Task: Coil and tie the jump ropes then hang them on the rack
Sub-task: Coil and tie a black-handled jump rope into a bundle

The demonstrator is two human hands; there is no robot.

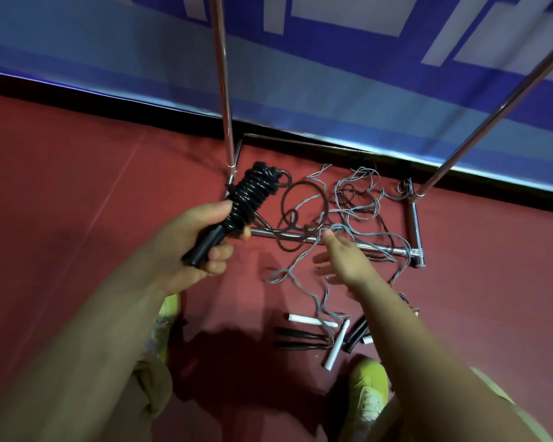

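My left hand grips a black jump rope by its black handles, the cord wound tightly around them into a bundle that points up and right. My right hand hovers with fingers spread and holds nothing, just below the rack's lower bar. Several loose ropes, grey and black, lie tangled on the red floor across the base of the chrome rack. White handles and black handles lie on the floor nearer to me.
Two chrome uprights of the rack rise past a blue and white banner on the wall. My yellow-green shoes stand on the red floor near the handles. The floor stretches bare to the left.
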